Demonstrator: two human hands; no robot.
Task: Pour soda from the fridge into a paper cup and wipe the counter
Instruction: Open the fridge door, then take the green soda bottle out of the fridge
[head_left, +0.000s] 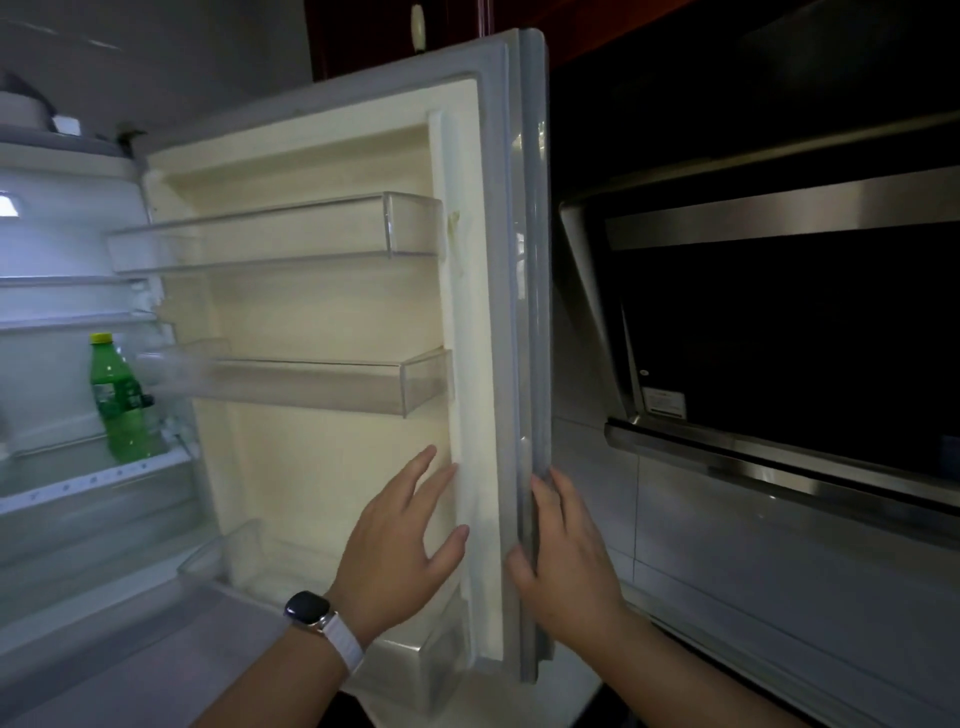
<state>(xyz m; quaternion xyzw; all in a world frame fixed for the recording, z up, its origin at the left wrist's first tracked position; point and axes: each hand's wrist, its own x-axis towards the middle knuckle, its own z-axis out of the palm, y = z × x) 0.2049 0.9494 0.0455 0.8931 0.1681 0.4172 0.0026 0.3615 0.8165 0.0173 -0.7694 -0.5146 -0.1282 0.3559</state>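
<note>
Green bottle (122, 402), yellow cap (101, 339) — cream door liner (332, 312); strap (345, 642) seemingly white.

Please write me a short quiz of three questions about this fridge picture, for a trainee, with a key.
1. True or false: the green soda bottle stands in a door bin.
2. The left hand wears: A) a glove, B) a smartwatch, C) a ring.
3. Fill in: the right hand grips the edge of the open ____.
Key: 1 false, it stands on an inner shelf; 2 B; 3 fridge door.
</note>
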